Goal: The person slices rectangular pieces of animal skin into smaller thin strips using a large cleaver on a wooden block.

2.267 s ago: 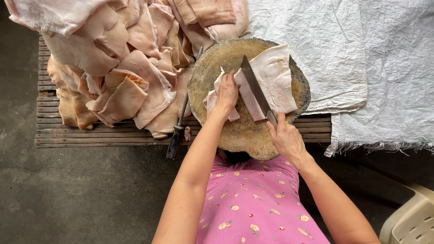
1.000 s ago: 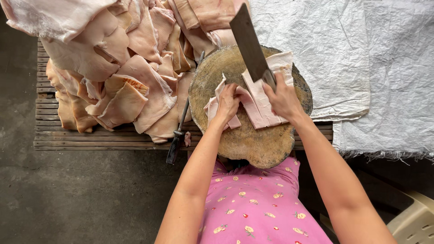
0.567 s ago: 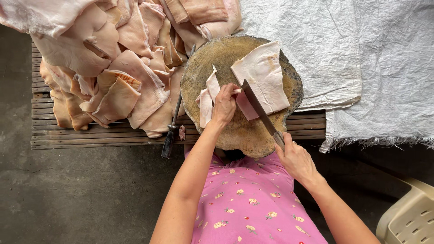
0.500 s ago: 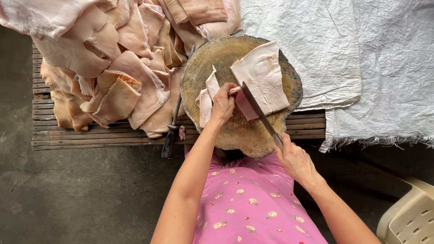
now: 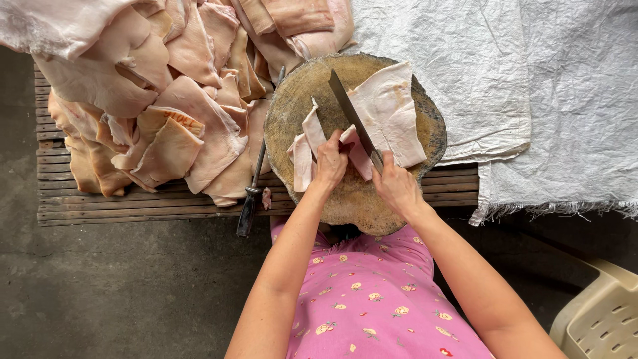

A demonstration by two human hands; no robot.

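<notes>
A round wooden chopping block (image 5: 292, 106) sits on a low slatted platform. On it lies a pale slab of pork skin (image 5: 392, 110) with a few cut strips (image 5: 304, 149) at its left. My left hand (image 5: 330, 163) presses down on the strips and the slab's near edge. My right hand (image 5: 397, 188) grips the handle of a long cleaver (image 5: 351, 114), whose blade lies across the slab, tip pointing away from me.
A big heap of pork skin pieces (image 5: 166, 86) covers the slatted platform (image 5: 133, 209) on the left. A sharpening steel (image 5: 251, 193) leans between heap and block. White woven sacking (image 5: 531, 86) lies at right; a beige plastic chair (image 5: 598, 312) is at lower right.
The cleaver was raised high, came down near the slab's front, and now lies further forward across the slab. My right hand has moved closer to my left.
</notes>
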